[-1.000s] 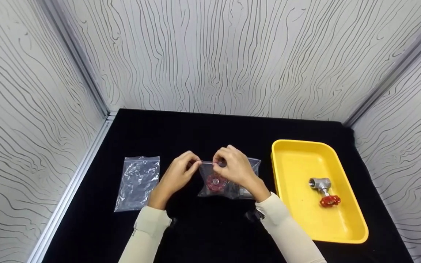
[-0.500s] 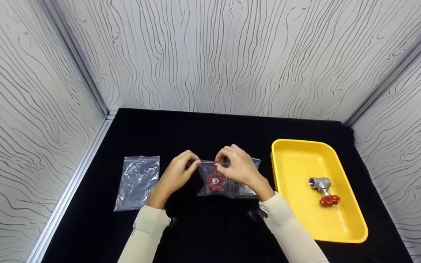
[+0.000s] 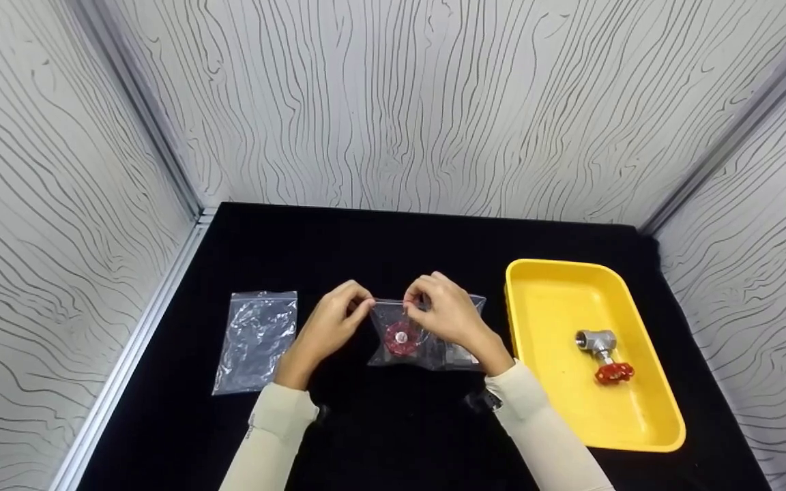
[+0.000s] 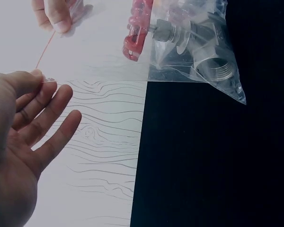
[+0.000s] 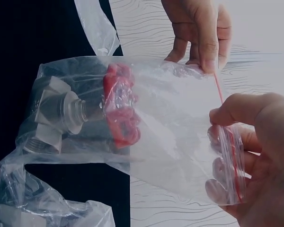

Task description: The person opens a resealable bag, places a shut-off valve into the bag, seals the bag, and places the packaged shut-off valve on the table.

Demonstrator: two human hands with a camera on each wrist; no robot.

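A clear zip bag (image 3: 383, 317) with a red seal line hangs upright between both hands. Inside it lies a metal valve (image 5: 57, 113) with a red handwheel (image 5: 119, 106). The left hand (image 3: 336, 319) pinches one top corner of the bag between thumb and index finger; its other fingers spread loosely in the left wrist view. Along the same top edge, the right hand (image 3: 444, 310) pinches the seal, thumb on one side and fingers behind the plastic. Part of the bag is hidden by the right hand in the head view.
A second bag (image 3: 464, 358) with a metal part in it lies just right of the held bag. On the left lies a flat zip bag (image 3: 256, 344). The yellow tray (image 3: 543, 416) at right holds another red-wheeled valve (image 3: 598, 341). Black cloth covers the table.
The right hand has slid a little to the right along the bag's top edge, mostly in the first half second. The left hand has stayed at its corner.
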